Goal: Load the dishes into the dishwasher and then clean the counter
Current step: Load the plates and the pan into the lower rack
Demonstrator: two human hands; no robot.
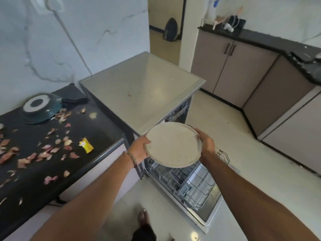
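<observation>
While both forearms reach forward from the bottom of the view, the left hand (139, 148) and the right hand (205, 143) hold a round pale plate (173, 145) between them, tilted with its face toward the camera. The left hand's thumb lies over the plate's left rim and its fingers curl behind; the right hand's fingers wrap round the right rim. A bracelet (131, 158) sits on the left wrist. A bare foot (144, 217) stands on the light floor below.

The plate hangs above the pulled-out lower rack (189, 185) of the open dishwasher (142, 87), whose door (211, 214) lies folded down. The grey top of the machine is just behind the plate.

To the left, touching the dishwasher's side, runs a black counter (95, 129) strewn with onion skins (48, 150) and a yellow wrapper (86, 145). Further back on it an upturned blue bowl (40, 108) rests beside a folded dark cloth (74, 96).

Across the floor on the right stand beige cabinets (231, 70) under a black worktop. A doorway (165, 28) opens in the far wall, with a dark bag on the floor beyond.
</observation>
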